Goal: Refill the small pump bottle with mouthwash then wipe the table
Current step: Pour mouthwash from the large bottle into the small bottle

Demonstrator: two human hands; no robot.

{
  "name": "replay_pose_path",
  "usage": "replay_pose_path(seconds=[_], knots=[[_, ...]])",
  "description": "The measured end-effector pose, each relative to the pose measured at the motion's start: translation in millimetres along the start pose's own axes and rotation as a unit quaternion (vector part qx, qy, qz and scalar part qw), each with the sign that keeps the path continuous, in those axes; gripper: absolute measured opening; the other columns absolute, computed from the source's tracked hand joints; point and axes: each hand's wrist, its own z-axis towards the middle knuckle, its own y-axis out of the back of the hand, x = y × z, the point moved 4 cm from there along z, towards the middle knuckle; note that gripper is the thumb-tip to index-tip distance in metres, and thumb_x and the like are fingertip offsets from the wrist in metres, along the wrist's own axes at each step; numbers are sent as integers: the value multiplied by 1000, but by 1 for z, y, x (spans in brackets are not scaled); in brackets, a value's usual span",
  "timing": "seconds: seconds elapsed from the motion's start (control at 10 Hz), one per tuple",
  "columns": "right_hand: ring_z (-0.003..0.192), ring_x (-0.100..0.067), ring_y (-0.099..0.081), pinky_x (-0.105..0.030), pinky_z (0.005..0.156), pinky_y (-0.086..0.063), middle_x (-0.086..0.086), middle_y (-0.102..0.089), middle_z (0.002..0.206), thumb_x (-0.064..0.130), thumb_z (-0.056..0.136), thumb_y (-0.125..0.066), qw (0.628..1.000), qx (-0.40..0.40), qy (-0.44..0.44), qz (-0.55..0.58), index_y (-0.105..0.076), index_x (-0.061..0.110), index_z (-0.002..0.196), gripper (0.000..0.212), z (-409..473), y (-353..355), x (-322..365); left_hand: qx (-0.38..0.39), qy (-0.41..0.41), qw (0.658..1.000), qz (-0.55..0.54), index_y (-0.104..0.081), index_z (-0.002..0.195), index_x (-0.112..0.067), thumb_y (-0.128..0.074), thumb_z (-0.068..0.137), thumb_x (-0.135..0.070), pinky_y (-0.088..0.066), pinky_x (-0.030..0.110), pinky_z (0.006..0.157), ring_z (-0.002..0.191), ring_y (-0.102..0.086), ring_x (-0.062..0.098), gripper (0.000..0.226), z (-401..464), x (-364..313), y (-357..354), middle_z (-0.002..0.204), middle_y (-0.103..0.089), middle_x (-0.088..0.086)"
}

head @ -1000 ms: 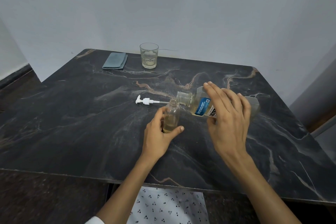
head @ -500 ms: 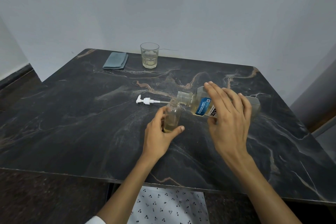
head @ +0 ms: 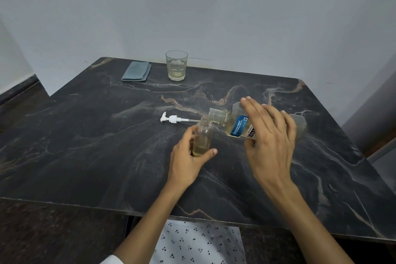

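Note:
A small clear bottle (head: 203, 135) stands upright on the dark marble table (head: 85, 146), uncapped, with pale yellow liquid in its lower part. My left hand (head: 186, 163) grips it near the base. My right hand (head: 270, 143) holds a large mouthwash bottle (head: 235, 124) with a blue label, tipped almost on its side, its open mouth just above the small bottle's neck. The white pump head (head: 171, 118) lies on the table just left of the small bottle. A folded grey-blue cloth (head: 136, 71) rests at the far left of the table.
A clear drinking glass (head: 176, 65) with a little pale liquid stands at the table's back edge beside the cloth. A white wall runs close behind the table. The near table edge crosses above my lap.
Both hands and both bottles stay nearly still. The big bottle stays tipped over the small one.

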Motion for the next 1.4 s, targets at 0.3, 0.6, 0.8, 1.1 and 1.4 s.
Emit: replay_pose_path(seconds=[0.3, 0.6, 0.8, 1.1, 1.4], knots=[[117, -19, -41, -37, 104, -22, -2, -57, 132, -20, 51, -74, 1000, -2, 0, 2, -50, 14, 135, 93, 0, 0, 0, 1, 8, 1000, -3, -48, 105, -53, -82, 67, -35, -55, 41, 87, 96, -66, 5, 54, 0, -1, 0, 104, -67, -11], [118, -19, -40, -37, 104, -22, -2, -56, 133, -19, 52, -74, 1000, 1, 1, 0, -49, 14, 136, 94, 0, -1, -1, 1, 6, 1000, -5, -48, 107, -55, -82, 67, -34, -55, 41, 89, 98, -65, 6, 57, 0, -2, 0, 106, -67, -13], [116, -18, -41, -37, 104, -22, -1, -56, 133, -19, 52, -75, 1000, 0, 2, 2, -49, 14, 136, 94, 0, -1, -1, -1, 7, 1000, -7, -48, 108, -53, -82, 68, -34, -55, 41, 89, 100, -65, 8, 56, -1, -1, 0, 108, -67, -11], [115, -18, -42, -36, 104, -23, 0, -56, 134, -19, 54, -73, 1000, 1, 1, 1, -50, 15, 136, 92, 0, 0, -1, 3, 6, 1000, -7, -47, 107, -54, -82, 68, -32, -55, 39, 89, 100, -65, 5, 57, -1, -3, 0, 106, -66, -13], [115, -19, -41, -36, 103, -23, -2, -57, 132, -19, 52, -75, 1000, -4, 3, 4, -49, 14, 135, 94, 0, -1, -1, 3, 6, 1000, -4, -46, 108, -55, -82, 68, -31, -54, 39, 90, 102, -64, 6, 58, -1, -4, 0, 108, -65, -16]])
